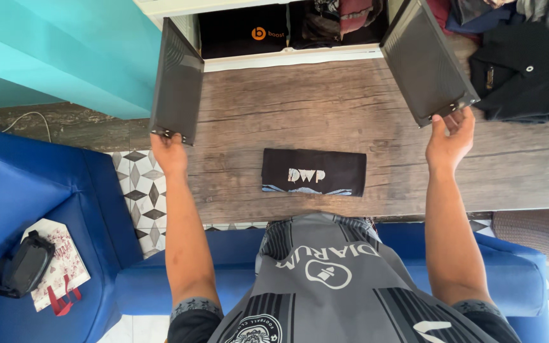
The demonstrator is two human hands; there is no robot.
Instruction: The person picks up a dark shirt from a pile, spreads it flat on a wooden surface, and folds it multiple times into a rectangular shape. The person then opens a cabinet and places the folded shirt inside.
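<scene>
Both hands up and apart, each on a cabinet door. Left hand (168, 152) pinches the lower corner handle of the left door (176, 82); fingers curl round the edge, thumb hidden. Right hand (450, 140) does the same on the right door (426, 57), fingertips closed on the small metal handle at its bottom edge. Doors are dark, ribbed panels, both swung wide toward the person.

Nearest: grey striped jersey (332, 279) on the person's lap, forearms reaching out over it. Blue sofa (46, 190) to the left with a black pouch (20, 263) lying on a small patterned paper bag (58, 267).

Middle: folded black shirt (313, 171) flat on the wooden floor (325, 108), centred between the two arms, well short of the cabinet, touching neither hand.

Far: open cabinet (287, 58), white sill; a black folded garment on the left inside, darker mixed clothes beside it. Heap of dark clothes (522, 70) on the floor just right of the right door.

Judgement: doors move best together, evenly, with the grip kept on the handles rather than the thin panel edges. The right door stands close to the clothes heap; it could catch there if swung wider.
</scene>
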